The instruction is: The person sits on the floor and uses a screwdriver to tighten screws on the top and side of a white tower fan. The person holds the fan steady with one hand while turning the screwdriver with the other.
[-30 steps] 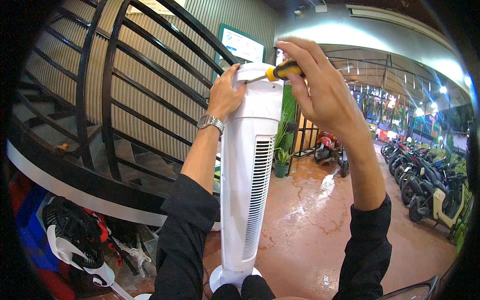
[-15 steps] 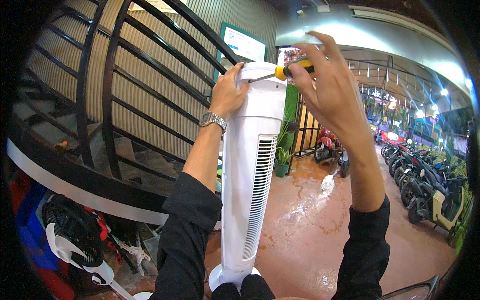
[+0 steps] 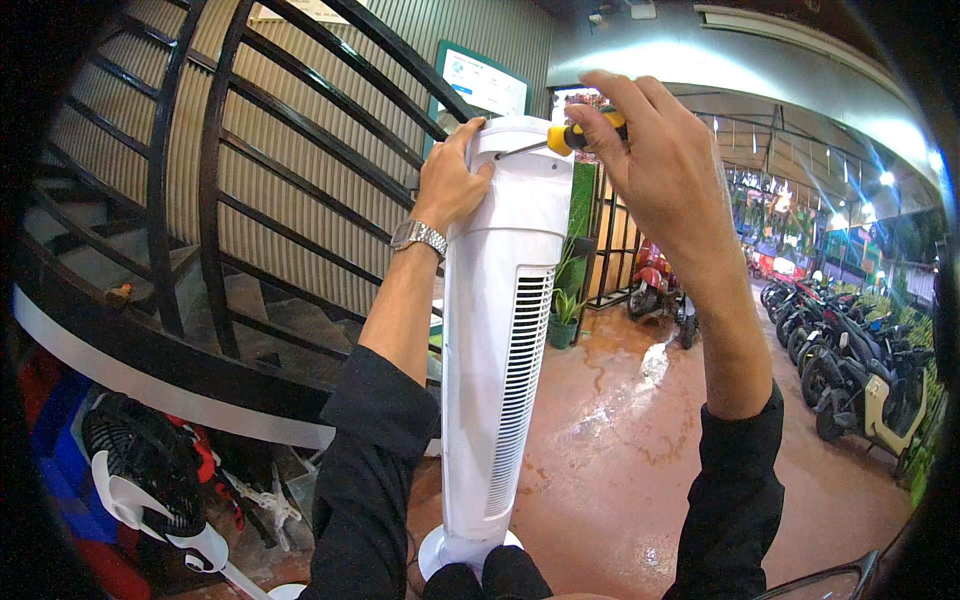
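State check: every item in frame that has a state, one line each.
tower fan: upright on its round base, steadied at the top.
left hand: closed on the fan's top edge.
right hand: closed on the screwdriver handle.
screwdriver: roughly level, tip against the fan's top.
pedestal fan: lying tipped on the floor at lower left.
scooters: parked in a row at right.
floor: wet-looking patches.
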A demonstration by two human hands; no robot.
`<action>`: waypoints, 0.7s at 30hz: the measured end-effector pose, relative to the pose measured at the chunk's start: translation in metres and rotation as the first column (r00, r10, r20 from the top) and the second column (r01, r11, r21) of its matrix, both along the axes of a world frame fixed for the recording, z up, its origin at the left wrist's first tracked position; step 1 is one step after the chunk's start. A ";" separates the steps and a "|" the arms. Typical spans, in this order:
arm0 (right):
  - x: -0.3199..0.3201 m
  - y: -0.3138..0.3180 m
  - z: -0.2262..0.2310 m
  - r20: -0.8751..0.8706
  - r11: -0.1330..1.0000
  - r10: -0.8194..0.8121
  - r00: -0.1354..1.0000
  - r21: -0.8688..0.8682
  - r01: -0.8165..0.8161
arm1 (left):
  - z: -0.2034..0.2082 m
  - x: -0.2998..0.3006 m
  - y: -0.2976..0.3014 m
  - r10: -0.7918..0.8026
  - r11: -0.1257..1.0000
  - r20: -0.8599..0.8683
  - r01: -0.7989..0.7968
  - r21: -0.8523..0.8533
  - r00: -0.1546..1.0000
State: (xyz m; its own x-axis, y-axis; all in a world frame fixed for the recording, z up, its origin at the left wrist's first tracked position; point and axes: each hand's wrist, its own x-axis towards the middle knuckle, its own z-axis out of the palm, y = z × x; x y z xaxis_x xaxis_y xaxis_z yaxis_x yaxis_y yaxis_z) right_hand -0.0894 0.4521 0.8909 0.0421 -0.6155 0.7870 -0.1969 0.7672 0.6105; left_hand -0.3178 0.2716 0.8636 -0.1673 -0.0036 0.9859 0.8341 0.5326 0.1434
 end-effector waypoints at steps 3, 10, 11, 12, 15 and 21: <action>-0.009 0.010 0.003 -0.067 0.990 0.133 0.989 -0.032 -0.135 | 0.002 0.002 0.002 0.003 1.000 0.048 -0.003 0.001 0.999; -0.005 0.011 0.003 0.055 0.998 0.029 0.998 -0.058 -0.026 | 0.000 0.003 0.002 -0.013 1.000 0.043 0.012 0.008 0.999; -0.006 0.013 0.004 0.036 0.997 0.036 0.999 -0.062 -0.034 | 0.001 0.004 0.002 -0.011 1.000 0.067 0.010 0.009 0.998; -0.006 0.014 0.004 0.017 0.997 0.041 0.999 -0.070 -0.040 | 0.000 0.005 0.002 -0.007 1.000 0.074 0.006 0.010 0.997; -0.016 0.019 0.001 0.021 0.905 0.424 0.905 -0.033 -0.423 | 0.001 0.007 0.000 -0.004 1.000 0.068 0.003 0.011 0.998; -0.005 -0.010 -0.010 0.204 0.964 0.216 0.955 -0.198 -0.176 | 0.000 0.005 0.003 -0.015 1.000 0.054 0.015 0.015 0.998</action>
